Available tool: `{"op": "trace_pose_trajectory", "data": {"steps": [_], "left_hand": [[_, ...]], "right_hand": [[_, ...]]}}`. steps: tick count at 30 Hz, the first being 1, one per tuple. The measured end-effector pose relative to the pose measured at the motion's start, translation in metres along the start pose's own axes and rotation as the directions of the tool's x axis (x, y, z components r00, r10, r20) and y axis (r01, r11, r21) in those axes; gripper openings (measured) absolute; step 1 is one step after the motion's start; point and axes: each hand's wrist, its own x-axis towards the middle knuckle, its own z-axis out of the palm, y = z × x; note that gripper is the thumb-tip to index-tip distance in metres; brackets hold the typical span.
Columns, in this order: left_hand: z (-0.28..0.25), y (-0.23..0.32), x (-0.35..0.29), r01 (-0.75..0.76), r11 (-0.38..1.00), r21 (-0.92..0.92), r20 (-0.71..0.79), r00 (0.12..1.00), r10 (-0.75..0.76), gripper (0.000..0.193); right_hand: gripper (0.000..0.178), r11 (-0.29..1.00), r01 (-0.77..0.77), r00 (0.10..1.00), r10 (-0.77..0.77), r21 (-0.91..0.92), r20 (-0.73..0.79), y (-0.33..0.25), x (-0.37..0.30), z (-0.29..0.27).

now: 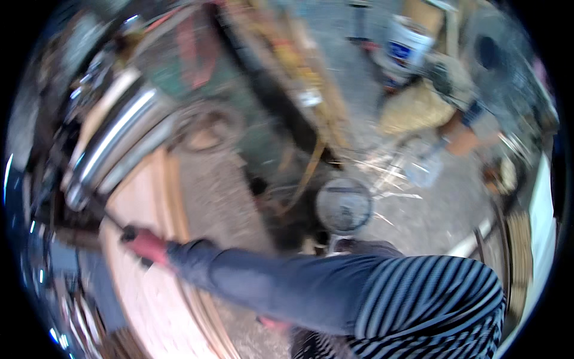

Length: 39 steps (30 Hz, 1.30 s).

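Observation:
My right arm, in a dark sleeve over a striped shirt, reaches across to the left. My right hand [146, 246], in a reddish glove, is closed around a thin dark rod-like handle [106, 214]. The handle runs up and left toward the rounded end of a shiny metal cylinder [116, 134]; blur hides whether they join. Beneath the hand lies a stack of pale wooden sheets [149, 299] with layered edges. Below my forearm shows a small reddish patch, apparently my gloved left hand [274, 323]; its fingers are hidden.
A round grey disc-like top [344, 205] stands near my body. Farther right are a white bucket [409, 45], a tan sack [415, 109] and scattered pale wood strips [388, 173] on the floor. Long yellowish beams [308, 78] stretch away ahead. Stacked thin boards [519, 251] stand at right.

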Motion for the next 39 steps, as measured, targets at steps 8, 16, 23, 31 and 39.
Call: {"op": "trace_pose_trajectory", "data": {"steps": [8,16,23,31,39], "left_hand": [[-0.017,0.027,-0.034,0.223,0.974,-0.038,0.070,0.973,-0.220,0.058],[-0.033,0.051,-0.021,0.078,0.995,-0.059,0.097,0.993,-0.072,0.044],[-0.034,0.048,-0.025,0.069,0.998,0.007,0.074,0.995,-0.070,0.053],[-0.063,0.085,0.000,0.084,0.995,-0.047,0.152,0.986,-0.076,0.047],[-0.058,0.078,-0.005,0.110,0.991,-0.082,0.132,0.986,-0.099,0.046]], "right_hand": [[0.016,0.989,-0.143,0.989,0.141,0.030,0.042,-0.004,-0.010,0.009],[0.013,0.983,-0.165,0.985,0.160,0.081,0.067,0.004,-0.002,0.004],[0.014,0.979,-0.185,0.982,0.180,0.086,0.058,0.000,-0.006,0.008],[0.012,0.981,-0.172,0.983,0.165,0.093,0.080,0.004,-0.003,0.005],[0.012,0.978,-0.187,0.980,0.180,0.089,0.083,0.000,-0.008,0.007]]}}
